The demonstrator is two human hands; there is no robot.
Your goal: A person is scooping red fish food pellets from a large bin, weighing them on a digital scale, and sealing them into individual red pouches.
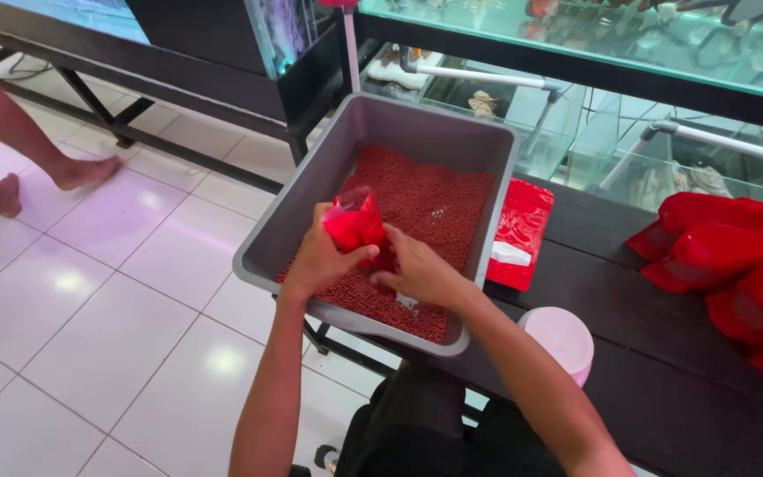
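two hands are shown over a grey tub (311,190) of red pellets (439,208) that rests on the edge of a dark table (646,353). a small red pouch (353,221) is held mouth-up above the near part of the pellet bed. the left hand (320,261) is clasped round the pouch's side and base, thumb across the front; the right hand (417,272) is curled low against the pouch, its fingertips hidden, so whether pellets are being held cannot be told. filling is judged best done with the mouth kept wide and upright and the pouch kept inside the tub walls, so that spilt pellets fall back. filled red bags (735,256) lie well apart at right; flat red pouches (523,225) lie just beside the tub, and a white lid (562,336) nearer.
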